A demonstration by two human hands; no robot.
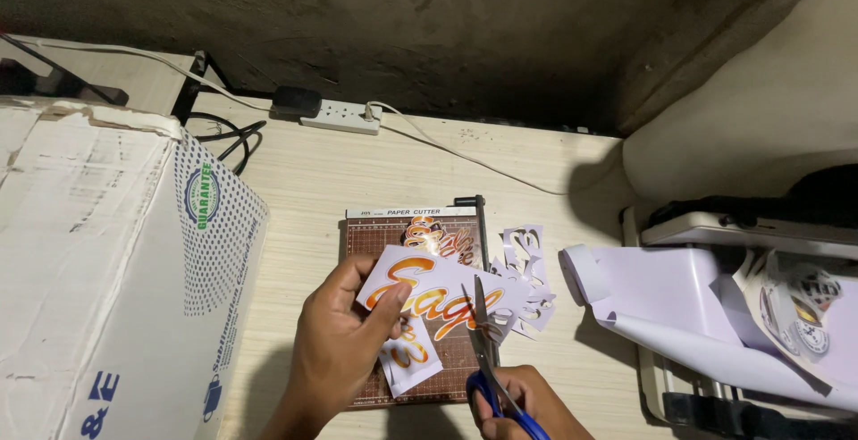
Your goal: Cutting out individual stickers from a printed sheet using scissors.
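My left hand (338, 342) pinches a white paper sheet printed with orange lettering (438, 294) and holds it just above a brown paper cutter board (375, 239). Blue-handled scissors (490, 364) sit in my right hand (527, 404) at the bottom edge, and their blades bite into the sheet's lower right edge. A smaller printed piece (409, 357) hangs below my left thumb. More cut printed pieces (438, 236) lie on the board behind the sheet.
A big white cardboard box (107, 279) fills the left. White paper offcuts (527, 293) lie right of the cutter. A machine with curled white sheets (715, 306) stands at the right. A power strip (340, 117) with cables lies by the dark wall.
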